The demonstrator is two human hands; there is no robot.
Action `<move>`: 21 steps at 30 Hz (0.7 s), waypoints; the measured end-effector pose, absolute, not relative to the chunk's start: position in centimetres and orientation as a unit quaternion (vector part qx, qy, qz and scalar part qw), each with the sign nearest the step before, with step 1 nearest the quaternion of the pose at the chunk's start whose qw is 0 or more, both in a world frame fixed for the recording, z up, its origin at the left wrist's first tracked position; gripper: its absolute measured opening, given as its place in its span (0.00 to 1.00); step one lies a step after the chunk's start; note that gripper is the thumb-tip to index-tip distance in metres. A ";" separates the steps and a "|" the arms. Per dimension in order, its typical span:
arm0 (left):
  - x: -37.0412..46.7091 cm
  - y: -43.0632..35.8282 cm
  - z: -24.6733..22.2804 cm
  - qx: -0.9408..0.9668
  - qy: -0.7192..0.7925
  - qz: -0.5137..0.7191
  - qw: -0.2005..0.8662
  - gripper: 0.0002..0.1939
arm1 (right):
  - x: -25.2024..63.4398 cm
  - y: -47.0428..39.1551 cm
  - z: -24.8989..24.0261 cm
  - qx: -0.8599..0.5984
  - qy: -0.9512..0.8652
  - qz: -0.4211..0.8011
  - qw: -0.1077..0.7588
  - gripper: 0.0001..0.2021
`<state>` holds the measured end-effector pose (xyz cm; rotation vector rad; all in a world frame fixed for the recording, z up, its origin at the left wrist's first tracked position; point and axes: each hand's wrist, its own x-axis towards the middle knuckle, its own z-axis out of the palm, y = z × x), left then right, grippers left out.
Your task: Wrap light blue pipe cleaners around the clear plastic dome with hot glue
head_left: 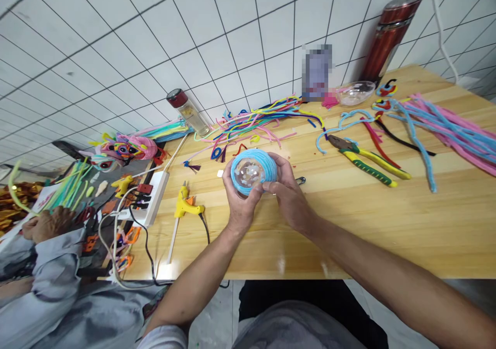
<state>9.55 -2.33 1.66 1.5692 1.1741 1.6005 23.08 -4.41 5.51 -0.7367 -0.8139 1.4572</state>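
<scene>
Between my hands, above the wooden table (372,235), is a clear plastic ball (248,172) wound with rows of light blue pipe cleaner. My left hand (240,199) wraps its left and lower side, thumb on the front. Around its right side curls my right hand (289,196), with thumb and fingertip pressed at the lower edge of the winding. The clear part of the ball faces me and shows whitish patches. Just right of my right hand lies a small dark object (300,180), partly hidden. Left of my hands rests a yellow glue gun (188,204).
Green-and-yellow pliers (364,158) lie at right, near pink and blue pipe cleaners (445,127). More pipe cleaners (256,122) spread along the wall. A glass bottle (189,112) and a red flask (391,36) stand behind. A power strip (157,196) and a co-worker's hand (50,224) are at left.
</scene>
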 end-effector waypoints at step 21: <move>9.0 -1.7 1.0 0.548 0.451 0.610 0.352 0.42 | 22.4 -4.0 3.7 -0.372 -0.404 0.551 0.628 0.36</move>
